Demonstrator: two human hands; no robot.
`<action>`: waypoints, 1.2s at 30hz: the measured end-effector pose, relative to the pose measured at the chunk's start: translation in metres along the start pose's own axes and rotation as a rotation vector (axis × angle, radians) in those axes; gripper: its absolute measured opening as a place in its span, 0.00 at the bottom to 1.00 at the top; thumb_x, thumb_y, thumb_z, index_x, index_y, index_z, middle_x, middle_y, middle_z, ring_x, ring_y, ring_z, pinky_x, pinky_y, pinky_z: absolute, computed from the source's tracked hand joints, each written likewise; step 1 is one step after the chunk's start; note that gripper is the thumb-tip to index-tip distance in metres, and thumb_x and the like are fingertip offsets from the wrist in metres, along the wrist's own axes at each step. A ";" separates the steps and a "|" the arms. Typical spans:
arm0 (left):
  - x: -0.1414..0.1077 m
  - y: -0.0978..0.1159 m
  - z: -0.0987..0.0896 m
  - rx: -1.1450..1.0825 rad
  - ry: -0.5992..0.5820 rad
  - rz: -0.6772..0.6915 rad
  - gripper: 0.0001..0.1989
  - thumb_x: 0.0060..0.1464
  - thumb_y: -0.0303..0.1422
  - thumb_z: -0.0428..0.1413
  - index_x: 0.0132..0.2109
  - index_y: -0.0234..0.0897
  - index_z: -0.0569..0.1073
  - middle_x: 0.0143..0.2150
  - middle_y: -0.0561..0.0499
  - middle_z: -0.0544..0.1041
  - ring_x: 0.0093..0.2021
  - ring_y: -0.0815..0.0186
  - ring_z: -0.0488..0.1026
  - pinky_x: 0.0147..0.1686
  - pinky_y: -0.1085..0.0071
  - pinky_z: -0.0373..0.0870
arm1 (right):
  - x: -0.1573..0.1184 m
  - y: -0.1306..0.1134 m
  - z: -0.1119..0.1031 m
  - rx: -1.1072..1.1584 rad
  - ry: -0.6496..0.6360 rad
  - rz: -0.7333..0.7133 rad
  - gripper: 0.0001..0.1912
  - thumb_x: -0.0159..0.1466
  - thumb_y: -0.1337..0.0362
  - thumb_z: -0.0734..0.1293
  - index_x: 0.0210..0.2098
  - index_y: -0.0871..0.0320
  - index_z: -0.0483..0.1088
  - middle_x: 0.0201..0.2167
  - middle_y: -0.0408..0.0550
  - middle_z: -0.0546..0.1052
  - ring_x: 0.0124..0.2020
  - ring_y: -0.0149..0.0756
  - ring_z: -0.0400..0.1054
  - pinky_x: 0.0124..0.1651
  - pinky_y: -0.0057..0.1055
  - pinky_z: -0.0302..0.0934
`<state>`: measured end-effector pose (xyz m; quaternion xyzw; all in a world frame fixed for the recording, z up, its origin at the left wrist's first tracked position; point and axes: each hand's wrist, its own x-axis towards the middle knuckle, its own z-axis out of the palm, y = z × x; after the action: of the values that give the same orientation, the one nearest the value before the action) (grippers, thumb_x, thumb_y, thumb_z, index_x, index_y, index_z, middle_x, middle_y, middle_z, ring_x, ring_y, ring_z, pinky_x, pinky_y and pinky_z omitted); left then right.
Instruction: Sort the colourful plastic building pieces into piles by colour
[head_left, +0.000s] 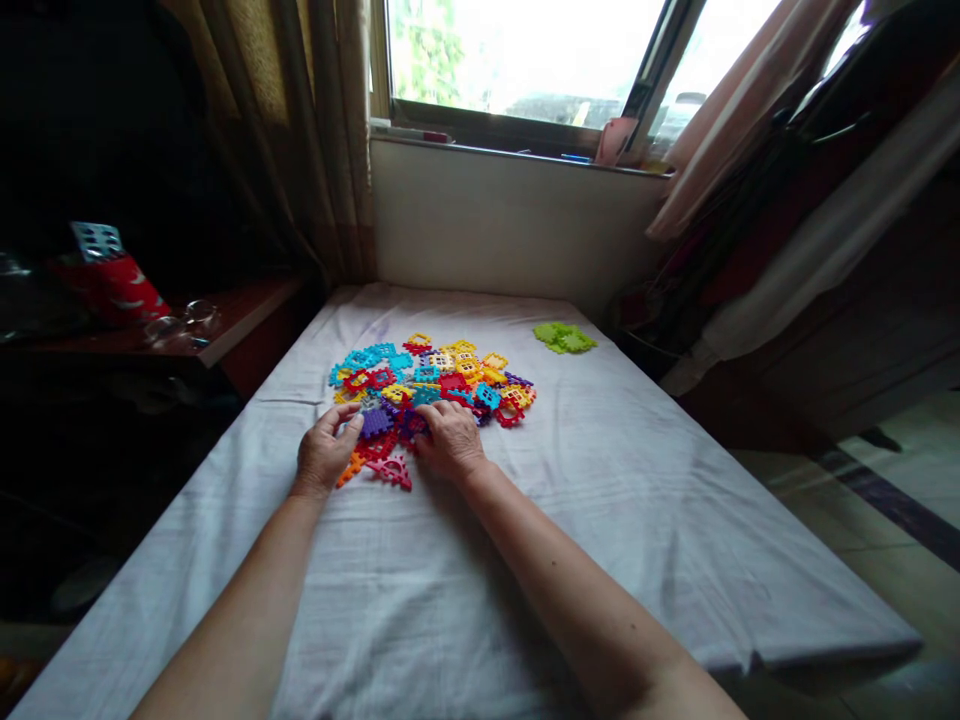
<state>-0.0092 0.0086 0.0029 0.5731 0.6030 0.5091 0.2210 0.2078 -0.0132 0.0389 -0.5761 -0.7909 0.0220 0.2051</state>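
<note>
A pile of plastic interlocking pieces in blue, yellow, red, purple and orange lies on the cloth-covered table. At the pile's near left edge is my left hand, its fingers apart beside a purple square piece. My right hand rests palm down on the near side of the pile, fingertips among purple and red pieces; what its fingers touch is partly hidden. A pink triangular piece and an orange piece lie between the hands. Green pieces form a separate small group at the back right.
On the left, a dark wooden desk holds a red container and a pair of glasses. Behind the table are a wall and a window sill. Clothes hang on the right.
</note>
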 end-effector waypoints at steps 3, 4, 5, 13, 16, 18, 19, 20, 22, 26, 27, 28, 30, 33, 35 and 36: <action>-0.001 0.000 -0.001 0.046 -0.013 0.008 0.23 0.50 0.49 0.55 0.47 0.39 0.78 0.42 0.47 0.83 0.44 0.59 0.79 0.48 0.64 0.74 | -0.008 0.011 0.007 0.098 0.100 0.052 0.19 0.61 0.65 0.67 0.52 0.55 0.73 0.46 0.52 0.78 0.47 0.43 0.70 0.52 0.37 0.62; -0.001 0.001 -0.002 0.071 -0.012 0.018 0.22 0.50 0.48 0.55 0.47 0.40 0.78 0.42 0.47 0.83 0.44 0.59 0.79 0.47 0.64 0.75 | -0.010 0.015 0.009 0.151 0.140 0.069 0.18 0.61 0.66 0.66 0.52 0.56 0.73 0.44 0.52 0.78 0.45 0.41 0.71 0.51 0.36 0.63; -0.002 0.002 -0.002 0.103 -0.006 0.038 0.21 0.51 0.48 0.54 0.46 0.40 0.78 0.43 0.48 0.83 0.44 0.59 0.79 0.48 0.65 0.74 | -0.013 0.019 0.011 0.212 0.181 0.088 0.18 0.61 0.68 0.65 0.50 0.56 0.73 0.42 0.51 0.79 0.43 0.40 0.71 0.50 0.34 0.64; -0.010 0.016 0.000 0.278 -0.055 0.415 0.14 0.54 0.42 0.53 0.42 0.43 0.80 0.46 0.48 0.83 0.48 0.57 0.78 0.54 0.61 0.72 | -0.033 0.046 -0.001 0.355 0.300 0.280 0.16 0.60 0.67 0.64 0.47 0.55 0.75 0.38 0.46 0.78 0.35 0.35 0.70 0.43 0.31 0.65; -0.010 0.017 0.001 0.293 -0.070 0.452 0.13 0.55 0.41 0.53 0.41 0.43 0.80 0.46 0.48 0.83 0.49 0.58 0.78 0.55 0.60 0.71 | -0.037 0.046 -0.009 0.159 0.338 0.280 0.14 0.62 0.66 0.65 0.46 0.54 0.77 0.43 0.50 0.77 0.43 0.40 0.69 0.48 0.35 0.63; -0.008 0.015 0.000 0.296 -0.052 0.440 0.13 0.55 0.40 0.53 0.40 0.43 0.80 0.46 0.48 0.83 0.48 0.58 0.78 0.55 0.61 0.71 | -0.038 0.039 -0.012 0.076 0.330 0.221 0.12 0.64 0.64 0.65 0.44 0.54 0.78 0.45 0.52 0.77 0.47 0.42 0.68 0.51 0.37 0.61; -0.007 0.013 -0.001 0.294 -0.035 0.428 0.13 0.56 0.40 0.52 0.40 0.42 0.80 0.46 0.48 0.83 0.48 0.58 0.78 0.56 0.61 0.71 | -0.037 0.033 -0.012 0.053 0.299 0.171 0.10 0.65 0.62 0.66 0.43 0.53 0.78 0.45 0.52 0.77 0.47 0.42 0.67 0.51 0.38 0.59; -0.005 0.012 -0.003 0.292 -0.016 0.414 0.14 0.56 0.40 0.52 0.40 0.42 0.79 0.46 0.47 0.83 0.48 0.59 0.78 0.56 0.62 0.71 | -0.037 0.026 -0.013 0.035 0.249 0.114 0.09 0.65 0.60 0.67 0.41 0.53 0.78 0.44 0.51 0.77 0.47 0.42 0.67 0.51 0.38 0.59; -0.002 0.008 -0.006 0.287 0.019 0.381 0.14 0.57 0.40 0.51 0.41 0.41 0.79 0.46 0.47 0.83 0.49 0.59 0.78 0.55 0.62 0.72 | -0.036 0.011 -0.012 0.000 0.128 0.007 0.10 0.64 0.54 0.69 0.38 0.52 0.78 0.42 0.50 0.79 0.47 0.43 0.66 0.51 0.39 0.57; 0.001 0.001 -0.010 0.273 0.058 0.321 0.14 0.56 0.40 0.51 0.41 0.40 0.79 0.46 0.46 0.82 0.49 0.59 0.78 0.55 0.63 0.72 | -0.034 -0.007 -0.007 -0.074 -0.003 -0.059 0.12 0.62 0.52 0.71 0.36 0.53 0.78 0.41 0.49 0.80 0.48 0.44 0.66 0.51 0.41 0.56; 0.002 0.000 -0.009 0.267 0.061 0.311 0.14 0.56 0.40 0.51 0.41 0.41 0.79 0.46 0.46 0.82 0.49 0.59 0.78 0.55 0.63 0.72 | -0.034 -0.009 -0.006 -0.087 -0.010 -0.065 0.10 0.63 0.53 0.70 0.35 0.53 0.78 0.41 0.49 0.80 0.48 0.44 0.66 0.50 0.40 0.56; 0.002 -0.001 -0.009 0.261 0.063 0.304 0.14 0.56 0.40 0.52 0.41 0.41 0.79 0.46 0.46 0.82 0.49 0.59 0.78 0.54 0.63 0.72 | -0.034 -0.009 -0.005 -0.095 -0.010 -0.074 0.09 0.63 0.55 0.69 0.34 0.54 0.78 0.41 0.49 0.80 0.47 0.43 0.66 0.50 0.40 0.56; 0.001 -0.001 -0.009 0.250 0.060 0.297 0.13 0.55 0.40 0.52 0.41 0.41 0.79 0.46 0.47 0.82 0.49 0.59 0.78 0.54 0.64 0.72 | -0.033 -0.008 -0.004 -0.093 0.006 -0.098 0.09 0.65 0.58 0.67 0.34 0.55 0.77 0.39 0.50 0.80 0.45 0.42 0.67 0.50 0.39 0.55; 0.000 0.000 -0.008 0.247 0.051 0.289 0.13 0.55 0.40 0.52 0.41 0.42 0.79 0.45 0.48 0.83 0.48 0.59 0.78 0.54 0.64 0.72 | -0.033 -0.004 -0.006 -0.027 0.098 -0.105 0.10 0.68 0.60 0.64 0.36 0.55 0.77 0.39 0.49 0.81 0.45 0.40 0.69 0.52 0.38 0.55; 0.000 0.001 -0.008 0.252 0.051 0.285 0.13 0.55 0.40 0.52 0.41 0.42 0.79 0.46 0.48 0.83 0.49 0.59 0.78 0.54 0.65 0.72 | -0.033 0.004 -0.010 0.044 0.193 -0.075 0.12 0.69 0.61 0.62 0.38 0.55 0.77 0.41 0.49 0.81 0.46 0.40 0.69 0.53 0.37 0.55; 0.000 0.001 -0.008 0.256 0.053 0.283 0.13 0.54 0.40 0.52 0.41 0.42 0.79 0.46 0.48 0.83 0.49 0.59 0.78 0.54 0.65 0.72 | -0.033 0.011 -0.014 0.078 0.242 -0.037 0.13 0.70 0.61 0.60 0.39 0.55 0.77 0.42 0.49 0.81 0.46 0.39 0.70 0.53 0.36 0.55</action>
<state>-0.0155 0.0055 0.0073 0.6619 0.5817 0.4694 0.0564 0.2307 -0.0425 0.0390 -0.5514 -0.7694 -0.0206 0.3217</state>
